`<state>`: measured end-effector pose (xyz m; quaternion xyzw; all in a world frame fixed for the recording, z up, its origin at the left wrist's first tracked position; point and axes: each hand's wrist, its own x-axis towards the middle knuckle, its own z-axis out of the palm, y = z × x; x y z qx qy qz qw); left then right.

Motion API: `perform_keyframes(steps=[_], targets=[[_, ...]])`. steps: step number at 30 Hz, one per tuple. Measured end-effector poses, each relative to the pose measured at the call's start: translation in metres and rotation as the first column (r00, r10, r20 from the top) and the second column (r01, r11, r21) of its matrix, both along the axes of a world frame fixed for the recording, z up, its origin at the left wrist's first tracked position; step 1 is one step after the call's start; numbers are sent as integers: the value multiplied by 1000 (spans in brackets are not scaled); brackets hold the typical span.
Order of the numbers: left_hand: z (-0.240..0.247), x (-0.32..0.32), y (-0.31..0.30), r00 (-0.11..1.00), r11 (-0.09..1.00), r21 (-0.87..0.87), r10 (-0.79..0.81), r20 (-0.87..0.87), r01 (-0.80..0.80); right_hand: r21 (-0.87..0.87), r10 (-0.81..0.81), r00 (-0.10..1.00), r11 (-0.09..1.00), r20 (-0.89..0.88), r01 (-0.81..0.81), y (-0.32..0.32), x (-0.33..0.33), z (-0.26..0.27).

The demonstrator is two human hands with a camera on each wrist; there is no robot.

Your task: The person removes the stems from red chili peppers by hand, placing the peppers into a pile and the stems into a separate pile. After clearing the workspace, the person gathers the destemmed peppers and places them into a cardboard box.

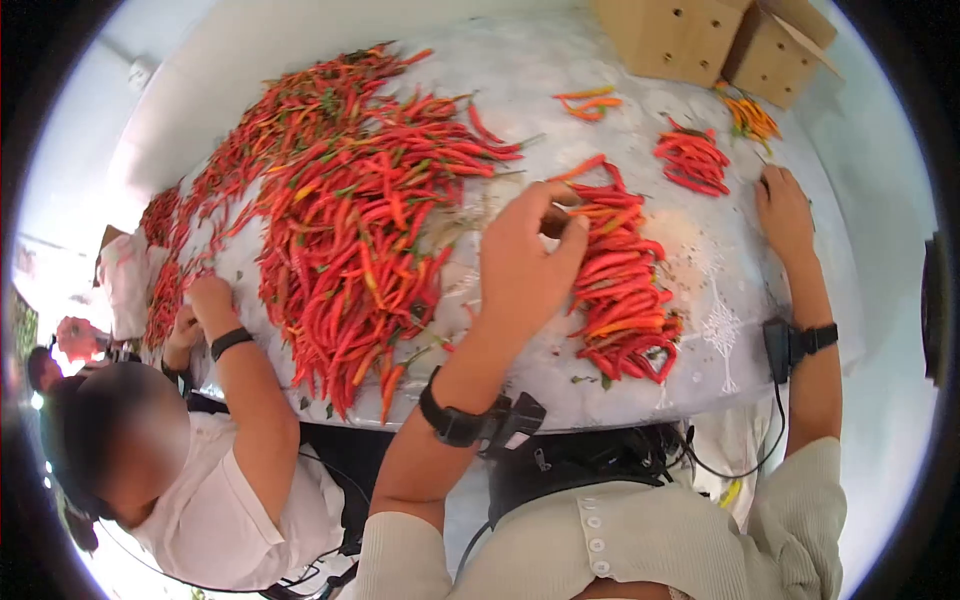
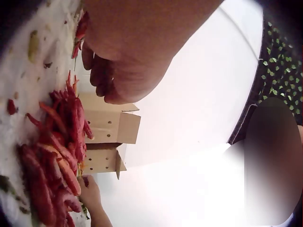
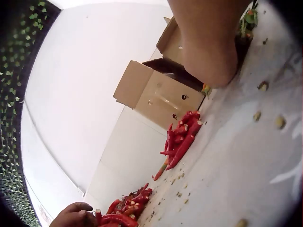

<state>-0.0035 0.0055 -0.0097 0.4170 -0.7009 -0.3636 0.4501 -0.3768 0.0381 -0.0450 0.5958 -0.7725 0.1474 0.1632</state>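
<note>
Chillies (image 1: 615, 270) took centre stage, a long red row of them laid mostly crosswise, right in front of the person, its near end close to the edge of the table (image 1: 745, 280)! In at the row's left flank came the person's left hand (image 1: 530, 255), thumb and forefinger curved towards each other; whether they pinched a pod, no view could settle. Just left of that sprawled the big heap (image 1: 340, 235), a proper jumble, with a second person's hands (image 1: 208, 305) on its far side. Out wide, the right hand (image 1: 785, 215) lay low over the table, fingertips turned down, so its grip could not be told. Further off sat a small red bunch (image 1: 692, 162), then an orange bunch (image 1: 752, 120) beside the cardboard boxes (image 1: 670, 40). By the look of it, this was sorting, the step in hand being to line up pods in the long row; the next move seemed to call for a careful pinch, each pod set flush without rolling its neighbours loose
</note>
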Motion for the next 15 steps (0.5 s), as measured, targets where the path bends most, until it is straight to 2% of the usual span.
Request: perform_keyframes(steps=[4,7,8,10,11,12,14,15], targets=[[8,4,0,1000,1000,10,12,9,-12,112,-163,983,979,-80,171,9,-8,10],[-3,6,-6,997,990,-140,34,64,-25,62,-210,972,974,-104,217,14,-7,19],[-4,7,-7,996,982,-186,30,81,-14,-75,-134,985,989,-106,127,8,-5,22],[-5,9,-10,986,967,-248,96,135,-60,-337,1,992,940,-125,-43,3,17,40],[-5,10,-11,979,957,-279,126,162,-77,-395,36,995,916,-94,-70,-1,36,54],[-2,13,-15,938,915,-371,257,233,-159,-451,72,995,888,-63,-93,-5,62,68],[9,26,-29,791,782,-565,511,336,-264,-583,291,952,759,-96,-291,-9,123,86],[15,32,-35,702,752,-590,589,400,-295,-583,388,917,725,-95,-367,-11,138,86]])
